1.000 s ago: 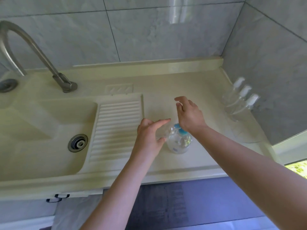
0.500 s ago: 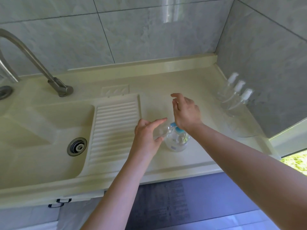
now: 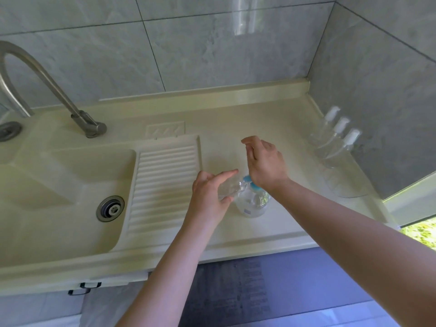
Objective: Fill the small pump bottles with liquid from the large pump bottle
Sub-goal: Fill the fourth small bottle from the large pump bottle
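The large clear pump bottle [image 3: 253, 204] with a blue pump head [image 3: 247, 178] stands on the cream counter [image 3: 271, 232] near its front edge. My left hand [image 3: 208, 197] grips a small clear uncapped bottle [image 3: 230, 188], tilted with its mouth at the blue nozzle. My right hand [image 3: 264, 164] rests its heel on the pump head. Its fingers are raised and curled, with thumb and forefinger close together; I cannot see whether they pinch anything. Three small pump bottles [image 3: 335, 140] with white tops stand in a row by the right wall.
A ribbed washboard slope [image 3: 165, 180] lies left of my hands and leads into the sink basin [image 3: 59, 197] with its drain [image 3: 110, 208]. A grey faucet [image 3: 59, 90] arches over the back left. Something clear [image 3: 342, 185] lies near the small bottles.
The hands and bottles have kept the same pose, with the right hand on the pump. Only the camera view has shifted slightly.
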A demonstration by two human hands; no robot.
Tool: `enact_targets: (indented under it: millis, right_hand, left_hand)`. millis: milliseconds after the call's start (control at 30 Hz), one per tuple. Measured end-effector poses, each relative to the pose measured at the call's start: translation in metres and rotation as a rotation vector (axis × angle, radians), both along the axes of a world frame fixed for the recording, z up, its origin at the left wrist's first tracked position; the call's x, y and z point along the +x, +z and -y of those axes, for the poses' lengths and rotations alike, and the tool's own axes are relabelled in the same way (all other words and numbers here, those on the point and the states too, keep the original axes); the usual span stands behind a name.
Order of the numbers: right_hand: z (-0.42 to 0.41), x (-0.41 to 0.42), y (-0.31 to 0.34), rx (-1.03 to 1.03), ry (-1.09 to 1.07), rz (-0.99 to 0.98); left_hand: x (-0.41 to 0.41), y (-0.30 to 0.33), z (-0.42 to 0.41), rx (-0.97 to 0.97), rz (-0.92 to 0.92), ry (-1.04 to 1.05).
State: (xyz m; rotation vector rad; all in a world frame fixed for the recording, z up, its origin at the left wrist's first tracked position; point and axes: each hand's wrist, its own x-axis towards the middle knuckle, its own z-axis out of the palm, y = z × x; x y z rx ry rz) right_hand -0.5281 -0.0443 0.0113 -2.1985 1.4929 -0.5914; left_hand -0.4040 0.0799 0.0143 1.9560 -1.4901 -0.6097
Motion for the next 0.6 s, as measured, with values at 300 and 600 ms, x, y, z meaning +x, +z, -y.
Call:
enact_targets:
  millis: [300, 600]
  right_hand:
    - [0.011, 0.003, 0.015, 0.223, 0.01, 0.176]
    - [0.004, 0.001, 0.009, 0.085, -0.028, -0.017]
  left_hand:
    - [0.001, 0.003, 0.0, -0.009, -0.012, 0.001]
    - [0.0, 0.001, 0.0, -0.008, -0.018, -0.002]
